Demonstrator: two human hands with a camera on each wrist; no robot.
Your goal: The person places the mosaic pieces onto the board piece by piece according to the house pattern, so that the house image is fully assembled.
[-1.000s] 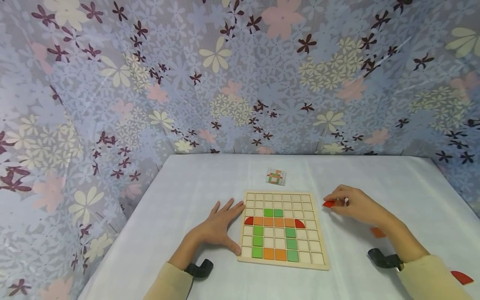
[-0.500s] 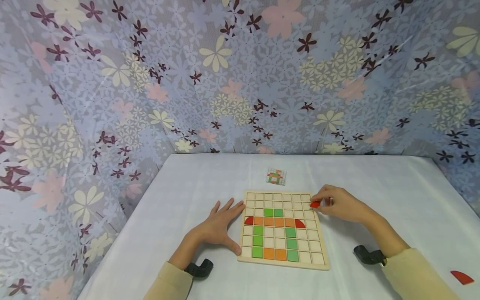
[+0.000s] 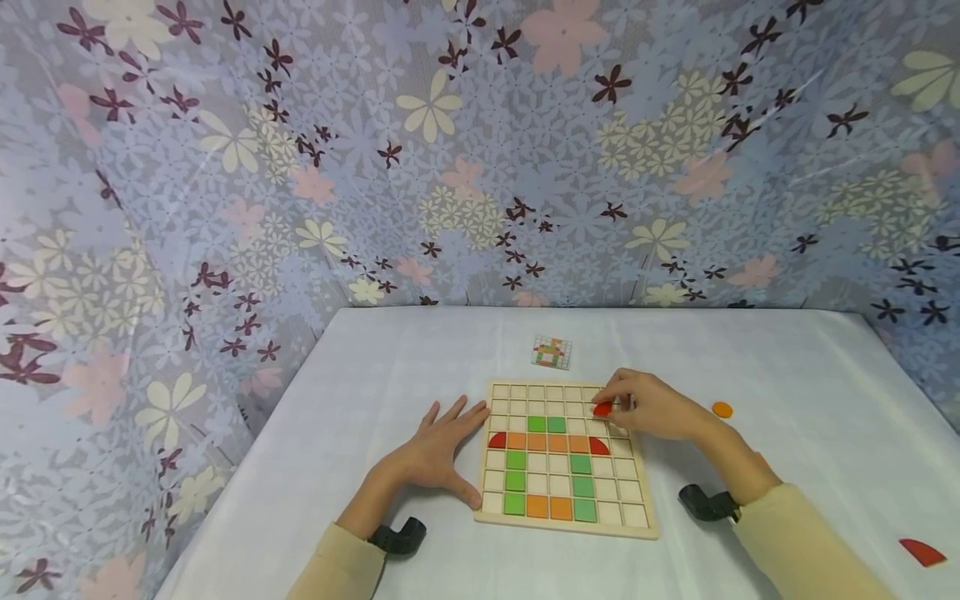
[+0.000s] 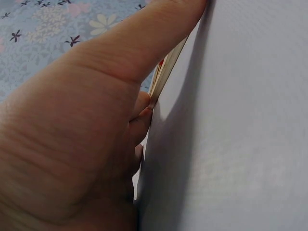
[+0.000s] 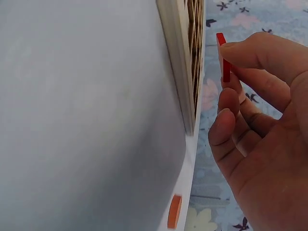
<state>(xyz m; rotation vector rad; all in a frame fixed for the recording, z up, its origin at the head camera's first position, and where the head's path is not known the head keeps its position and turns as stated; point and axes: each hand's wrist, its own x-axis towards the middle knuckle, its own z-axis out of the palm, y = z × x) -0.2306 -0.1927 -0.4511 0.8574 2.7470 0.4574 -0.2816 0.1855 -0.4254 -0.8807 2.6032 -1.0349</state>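
Observation:
My right hand (image 3: 645, 404) pinches a red quarter-circle tile (image 3: 602, 410) between thumb and fingers, over the upper right cells of the wooden grid board (image 3: 566, 530). Seen edge-on in the right wrist view, the red tile (image 5: 224, 57) stands above the board's frame (image 5: 175, 48). At the board's left edge lies my left hand (image 3: 438, 457), fingers spread, thumb at the lower corner. Green tiles (image 3: 515, 482), orange tiles (image 3: 549, 442) and two red quarter-circle tiles (image 3: 498, 440) fill some of the cells.
Behind the board lies a small pattern card (image 3: 552, 352). An orange disc (image 3: 722, 409) is on the white tablecloth (image 3: 405, 350) beyond my right wrist. Another red quarter-circle piece (image 3: 922, 552) lies at the far right. Floral cloth (image 3: 480, 167) hangs behind the table.
My right hand has moved left with the red tile, from beside the board to over its upper right cells. The orange disc has come into view. The left hand has stayed put.

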